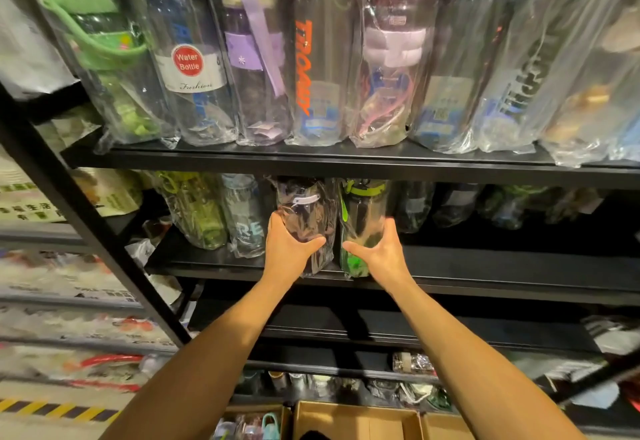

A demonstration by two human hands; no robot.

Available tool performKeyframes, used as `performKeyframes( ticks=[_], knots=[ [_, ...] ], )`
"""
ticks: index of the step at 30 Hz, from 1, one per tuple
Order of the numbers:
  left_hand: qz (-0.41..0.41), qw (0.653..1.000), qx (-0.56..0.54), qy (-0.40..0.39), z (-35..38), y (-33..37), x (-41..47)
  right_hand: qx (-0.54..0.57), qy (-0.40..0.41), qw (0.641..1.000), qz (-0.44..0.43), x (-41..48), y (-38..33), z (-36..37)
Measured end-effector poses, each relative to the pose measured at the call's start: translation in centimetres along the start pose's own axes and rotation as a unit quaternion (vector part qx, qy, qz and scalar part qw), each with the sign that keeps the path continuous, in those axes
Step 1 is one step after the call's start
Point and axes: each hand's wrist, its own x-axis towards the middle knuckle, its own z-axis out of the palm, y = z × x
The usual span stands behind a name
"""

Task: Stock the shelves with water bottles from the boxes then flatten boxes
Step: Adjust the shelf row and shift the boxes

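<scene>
My left hand (289,249) grips a dark water bottle in a clear plastic wrap (308,212), standing upright at the front of the middle black shelf (485,268). My right hand (379,252) is wrapped around a wrapped bottle with a green lid and strap (363,207) right beside it. Both bottles touch the shelf board. Below, near the bottom edge, an open cardboard box (356,420) shows a mostly bare inside, and a second box to its left (256,425) holds more bottles.
The upper shelf (346,162) carries a full row of wrapped bottles. More bottles stand left (242,217) and right (450,207) of my hands on the middle shelf. A slanted black upright (86,214) frames the rack's left side. Lower shelves hold small items.
</scene>
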Motion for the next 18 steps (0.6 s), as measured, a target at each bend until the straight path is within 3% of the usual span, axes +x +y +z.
performKeyframes(
  ticks=[6,12,18],
  knots=[
    [-0.006,1.0,0.024,-0.017,0.4,0.1,1.2,-0.014,0.003,1.0,0.011,1.1,1.0,0.2],
    [-0.031,0.997,0.072,-0.007,0.4,-1.1,0.1,-0.097,-0.014,0.995,0.021,1.4,1.7,-0.4],
    [-0.037,0.991,0.131,-0.001,1.2,-1.9,-1.7,-0.12,0.008,0.993,-0.015,0.9,2.3,-0.3]
  ],
)
